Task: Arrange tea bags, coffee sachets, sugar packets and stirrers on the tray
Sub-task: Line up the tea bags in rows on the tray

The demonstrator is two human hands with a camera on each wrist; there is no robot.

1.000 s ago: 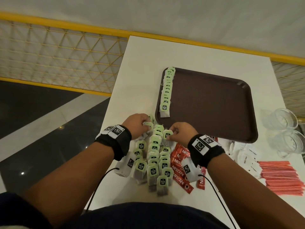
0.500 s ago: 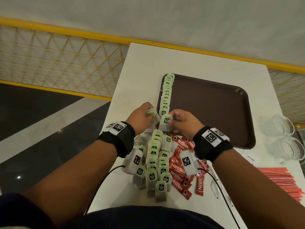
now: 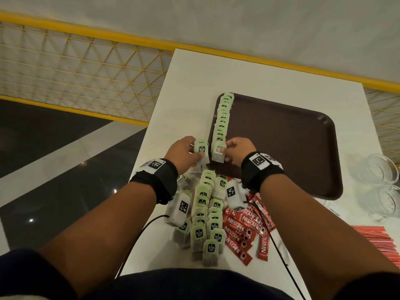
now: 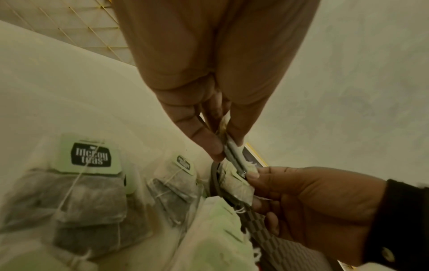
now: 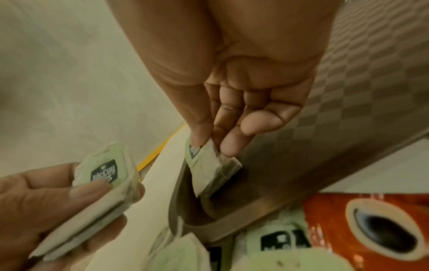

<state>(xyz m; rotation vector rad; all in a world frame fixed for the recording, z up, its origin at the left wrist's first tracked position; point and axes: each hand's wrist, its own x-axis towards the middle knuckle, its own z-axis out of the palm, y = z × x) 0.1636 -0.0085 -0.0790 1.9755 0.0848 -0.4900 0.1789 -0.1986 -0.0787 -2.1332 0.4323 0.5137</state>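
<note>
While both hands sit right at the near left corner of the brown tray (image 3: 281,144), each one's got tea bags pinched. The right hand (image 3: 239,151) has thumb and fingertips closed on one green-tagged tea bag (image 3: 218,153), holding it just inside the tray's near rim at the end of the row of tea bags (image 3: 223,118) that runs along the tray's left edge. From the right wrist view that bag (image 5: 206,170) hangs tilted over the rim, can't tell if it touches the tray floor. The left hand (image 3: 184,153) grips a small stack of tea bags (image 3: 201,151) just outside the tray's left edge, thumb on the top label; the stack (image 5: 104,181) looks like two or three bags.

Everything right of the row on the tray is bare brown surface, so loads of open room there. The white table (image 3: 194,83) beyond the tray's far rim is open too.

Nearer than the tray: the loose pile of tea bags (image 3: 205,217) on the table, with red coffee sachets (image 3: 244,230) just right of it. Red stirrers (image 3: 381,237) lie off past the tray's near right corner, and clear glasses (image 3: 381,176) sit just beyond the tray's right edge.
</note>
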